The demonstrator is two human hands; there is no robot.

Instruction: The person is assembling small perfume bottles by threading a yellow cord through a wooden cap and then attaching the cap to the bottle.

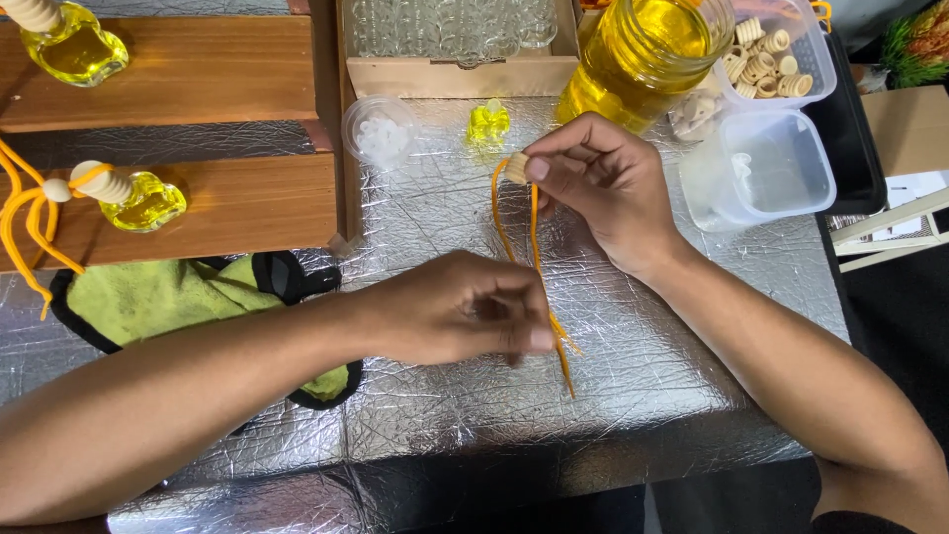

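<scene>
1. The right hand [603, 188] pinches a small wooden cap [516, 168] over the foil table [643, 326], the orange cord [534, 247] hanging from it
2. The left hand [465, 307] is closed on the cord's lower ends, pulling them taut
3. Judged step: threading cord through the cap
4. Next calls for keeping the ends together, then meeting the small yellow bottle [488, 123] nearby

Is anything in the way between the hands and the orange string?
No. Both hands already touch the orange string. The right hand pinches a small wooden cap at its top, and the left hand pinches the strands lower down. Only bare silver foil table lies beneath.
</scene>
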